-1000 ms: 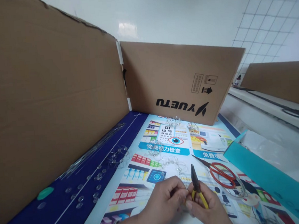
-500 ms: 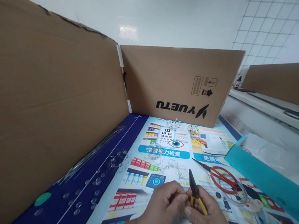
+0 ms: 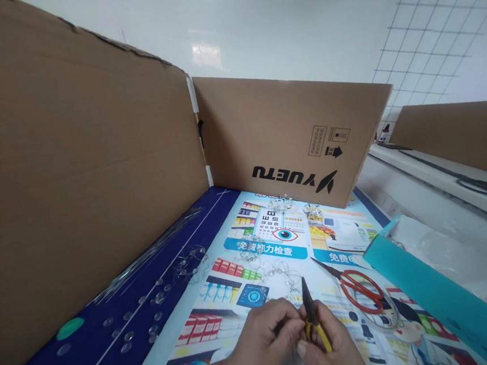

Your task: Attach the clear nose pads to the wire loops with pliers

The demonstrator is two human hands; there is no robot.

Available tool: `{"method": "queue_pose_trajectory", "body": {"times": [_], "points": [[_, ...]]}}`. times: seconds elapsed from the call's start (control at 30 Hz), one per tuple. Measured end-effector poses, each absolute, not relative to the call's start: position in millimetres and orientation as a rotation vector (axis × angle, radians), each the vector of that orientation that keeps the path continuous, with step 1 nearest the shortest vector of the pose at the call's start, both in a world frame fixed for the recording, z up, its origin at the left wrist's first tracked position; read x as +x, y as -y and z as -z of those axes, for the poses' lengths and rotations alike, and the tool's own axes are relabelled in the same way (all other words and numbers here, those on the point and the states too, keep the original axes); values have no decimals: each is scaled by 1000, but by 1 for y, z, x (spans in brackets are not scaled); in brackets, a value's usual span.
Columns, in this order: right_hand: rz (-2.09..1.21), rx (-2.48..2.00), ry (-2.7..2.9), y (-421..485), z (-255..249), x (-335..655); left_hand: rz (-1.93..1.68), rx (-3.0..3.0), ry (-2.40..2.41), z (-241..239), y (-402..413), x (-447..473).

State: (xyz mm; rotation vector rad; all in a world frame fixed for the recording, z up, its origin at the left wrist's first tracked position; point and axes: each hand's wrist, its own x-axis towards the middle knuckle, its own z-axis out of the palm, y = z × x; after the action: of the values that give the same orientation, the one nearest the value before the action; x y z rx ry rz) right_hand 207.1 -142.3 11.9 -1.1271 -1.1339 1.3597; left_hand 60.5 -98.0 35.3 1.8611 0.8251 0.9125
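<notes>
My right hand (image 3: 332, 348) is wrapped round the yellow handles of small pliers (image 3: 310, 313), whose dark jaws point up and away. My left hand (image 3: 264, 342) is pinched shut right beside the jaws; what it holds is too small to make out. Both hands hover low over a colourful printed poster (image 3: 274, 242) that covers the table. Just beyond my fingers lie clear beads on thin wire (image 3: 283, 273).
Red-handled scissors (image 3: 357, 289) lie to the right of my hands. A teal box (image 3: 432, 294) sits further right. Loose clear beads (image 3: 152, 310), thin wire rods (image 3: 147, 253) and a green disc (image 3: 70, 328) lie on the left. Cardboard walls (image 3: 291, 138) enclose the left and back.
Both hands and the pliers have slid slightly left and toward me in the view. The grips look the same.
</notes>
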Motion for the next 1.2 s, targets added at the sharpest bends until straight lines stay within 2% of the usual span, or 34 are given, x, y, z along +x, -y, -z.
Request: {"method": "queue_pose_trajectory", "body": {"times": [0.33,0.7,0.93,1.03,1.2], "points": [[-1397,-1176,1100,140,-18,209,-860,1780,-820,-41,95,62],[-1287,-1298,1045,147,-21,205,-936,1737,-698,-45,95,57],[-1250,-1391,1235,150,-26,211,-846,1415,-712,-40,97,58],[-926,-1454,1468,148,-30,219,-875,1250,-768,-42,94,59],[-51,-1319,1942,131,-19,253,-842,945,-686,-45,78,53]]}}
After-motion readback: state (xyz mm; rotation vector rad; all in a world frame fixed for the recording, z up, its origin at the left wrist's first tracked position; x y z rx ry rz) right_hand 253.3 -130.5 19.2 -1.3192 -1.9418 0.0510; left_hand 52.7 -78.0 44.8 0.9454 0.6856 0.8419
